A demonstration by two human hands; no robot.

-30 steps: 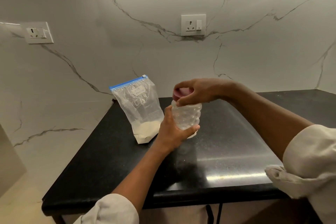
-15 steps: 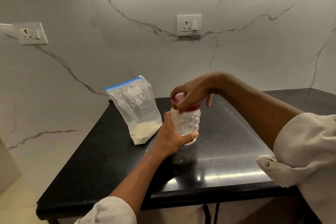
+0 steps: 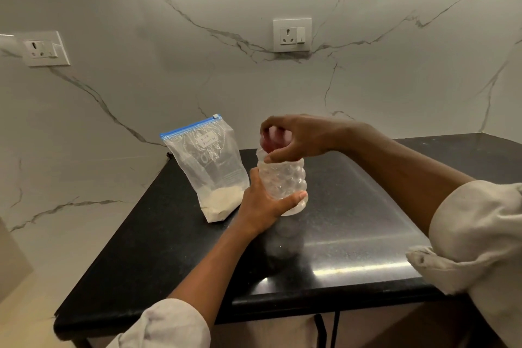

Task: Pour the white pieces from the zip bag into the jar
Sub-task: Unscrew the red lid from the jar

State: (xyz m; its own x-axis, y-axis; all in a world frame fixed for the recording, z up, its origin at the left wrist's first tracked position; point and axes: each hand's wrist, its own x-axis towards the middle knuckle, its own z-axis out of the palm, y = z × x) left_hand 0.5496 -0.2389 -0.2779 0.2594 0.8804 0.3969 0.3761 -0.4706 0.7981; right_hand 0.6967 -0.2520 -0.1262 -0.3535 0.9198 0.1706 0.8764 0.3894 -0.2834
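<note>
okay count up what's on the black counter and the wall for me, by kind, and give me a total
Zip bags: 1, the zip bag standing on the counter
Jars: 1, the clear jar in the left hand
Lids: 1, the red lid under the right hand
Wall sockets: 2, and
Total: 5

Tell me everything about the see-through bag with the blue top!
The zip bag is clear, crinkly plastic with a blue zip strip that looks closed and a small handwritten label. It stands upright on the black counter, left of the jar. Pale white stuff fills only its bottom. Neither hand holds it.
</note>
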